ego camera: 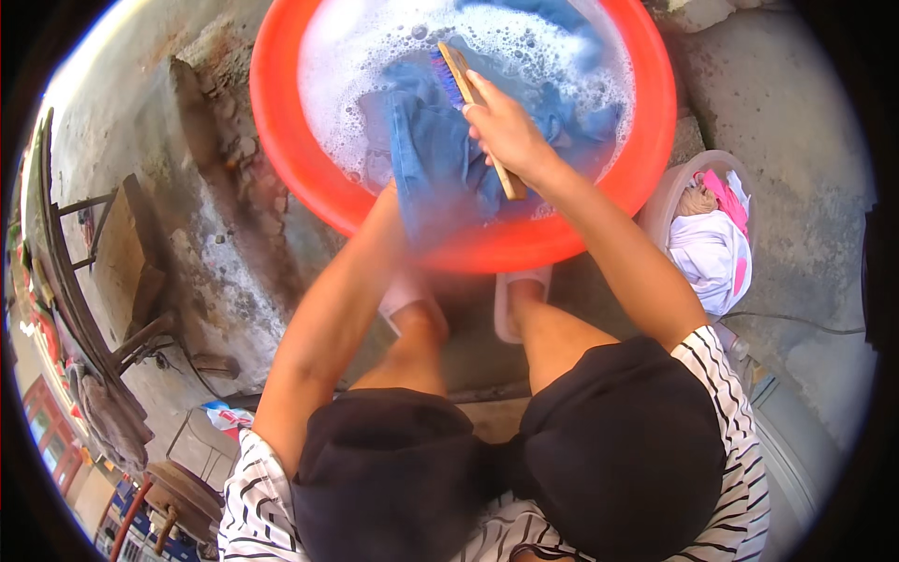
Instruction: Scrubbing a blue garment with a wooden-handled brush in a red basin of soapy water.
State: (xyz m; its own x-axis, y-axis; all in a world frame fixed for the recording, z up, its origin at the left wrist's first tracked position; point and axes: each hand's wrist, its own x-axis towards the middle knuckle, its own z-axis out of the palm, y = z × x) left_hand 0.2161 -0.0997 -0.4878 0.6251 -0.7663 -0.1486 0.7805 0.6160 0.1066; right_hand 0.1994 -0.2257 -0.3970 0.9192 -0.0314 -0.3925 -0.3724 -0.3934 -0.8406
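Observation:
A large red plastic basin holds sudsy water and blue denim cloth. My right hand grips a wooden scrubbing brush above the denim, its blue and purple bristles turned to the left. Part of the brush's wooden back sticks out below my palm. The near end of the denim lies over or close to the basin's near rim. My left hand is hidden behind or under this cloth; only the wrist and forearm show at its left edge, so its grip is not visible.
Right of the basin stands a translucent tub of white and pink clothes. Broken rubble lies along the left. A wooden stool is farther left. A thin cable crosses the concrete at right.

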